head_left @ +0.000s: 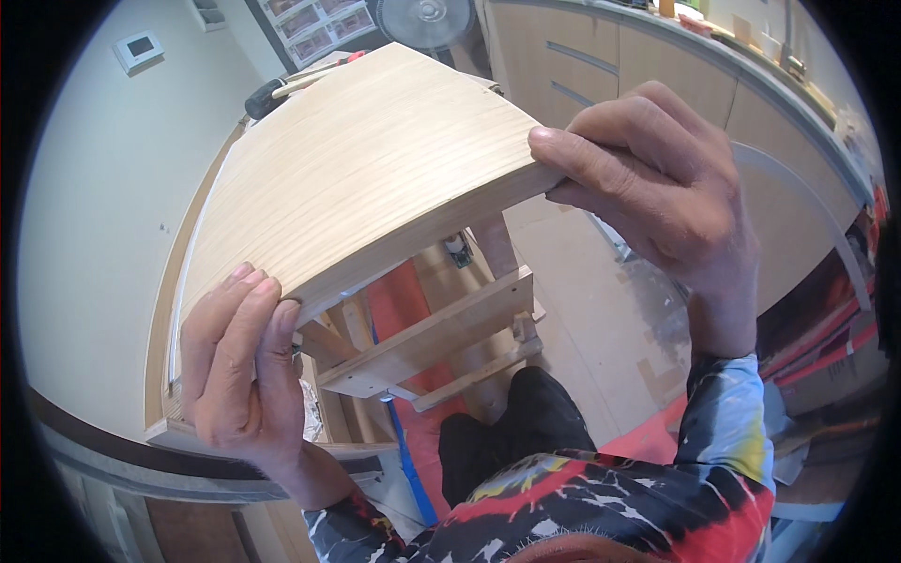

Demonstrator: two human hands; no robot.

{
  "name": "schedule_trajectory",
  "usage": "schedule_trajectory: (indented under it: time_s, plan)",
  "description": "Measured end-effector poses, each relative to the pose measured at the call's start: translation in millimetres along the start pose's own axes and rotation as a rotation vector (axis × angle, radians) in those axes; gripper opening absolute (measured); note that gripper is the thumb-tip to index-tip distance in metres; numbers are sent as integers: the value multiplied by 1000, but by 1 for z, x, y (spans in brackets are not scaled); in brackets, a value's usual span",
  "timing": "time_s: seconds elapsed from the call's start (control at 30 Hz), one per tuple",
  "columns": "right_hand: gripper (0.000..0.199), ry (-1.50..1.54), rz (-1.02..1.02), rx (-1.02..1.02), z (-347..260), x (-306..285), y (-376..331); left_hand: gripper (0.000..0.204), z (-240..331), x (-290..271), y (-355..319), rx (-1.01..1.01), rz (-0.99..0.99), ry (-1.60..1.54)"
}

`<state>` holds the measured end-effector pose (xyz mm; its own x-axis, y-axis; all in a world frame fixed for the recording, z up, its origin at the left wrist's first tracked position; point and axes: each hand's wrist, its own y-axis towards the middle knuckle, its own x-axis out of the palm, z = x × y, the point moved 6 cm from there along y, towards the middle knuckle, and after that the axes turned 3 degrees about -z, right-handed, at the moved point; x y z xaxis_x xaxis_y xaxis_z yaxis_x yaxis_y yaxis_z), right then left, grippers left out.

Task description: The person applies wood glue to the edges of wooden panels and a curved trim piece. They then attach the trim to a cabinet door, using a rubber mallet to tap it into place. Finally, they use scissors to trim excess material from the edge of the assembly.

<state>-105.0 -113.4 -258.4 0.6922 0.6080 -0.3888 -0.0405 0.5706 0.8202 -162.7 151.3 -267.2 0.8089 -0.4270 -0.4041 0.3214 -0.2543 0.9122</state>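
Note:
A pale wooden board with visible grain is held up in front of me, its near edge tilted toward me. My left hand grips the near left corner, fingers on top and thumb at the edge. At the near right corner my right hand pinches the board, with a fingertip on the upper face and other fingers below. Part of a wooden frame with crosspieces shows beneath the board; the rest is hidden by it.
A dark-handled tool lies beyond the board's far left edge. Light cabinets with a counter line the far right. A fan stands at the back. A white wall rises on the left, and dark and red items are piled at right.

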Motion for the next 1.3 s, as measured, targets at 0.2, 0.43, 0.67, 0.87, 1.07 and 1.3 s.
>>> schedule_trajectory:
  time_s: [0.2,0.43,0.67,0.87,1.07,1.3]
  plan:
    - [51,33,-7,34,4,-2,0,22,3,5,3,2,23,6]
    - [43,80,43,65,6,6,-3,19,6,1,0,-26,67,109]
    - [17,5,61,-144,21,2,-12,15,4,9,-6,-88,129,103]
    - [10,87,102,-120,21,10,-23,14,2,13,-9,-238,172,102]
    - [5,172,130,-118,19,15,-26,15,23,27,1,-86,119,162]
    - [10,242,117,-123,17,6,-20,13,68,68,35,-98,6,-15]
